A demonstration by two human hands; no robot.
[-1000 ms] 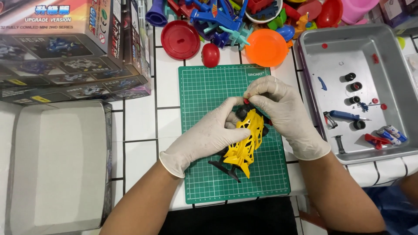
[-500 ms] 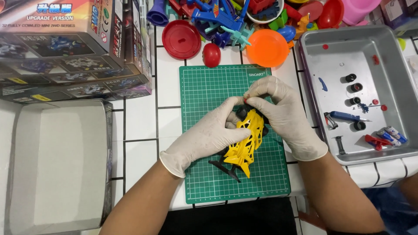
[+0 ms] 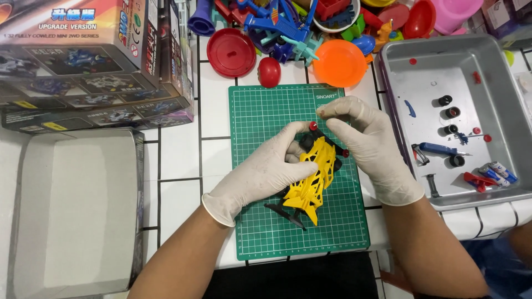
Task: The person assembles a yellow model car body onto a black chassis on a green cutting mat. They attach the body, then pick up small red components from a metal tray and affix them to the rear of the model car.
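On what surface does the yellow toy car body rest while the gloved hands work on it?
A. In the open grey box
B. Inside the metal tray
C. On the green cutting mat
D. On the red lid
C: the yellow toy car body lies over the green cutting mat, between both gloved hands.

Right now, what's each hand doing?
Left hand: closed on the yellow toy car body.
Right hand: fingers pinching the car's front end above the green cutting mat.

Two gloved hands meet at frame centre.

The left hand (image 3: 266, 171) reaches in from the lower left, fingers curled and thumb up. The right hand (image 3: 370, 147) comes from the lower right, fingertips pinched together; both forearms are bare.
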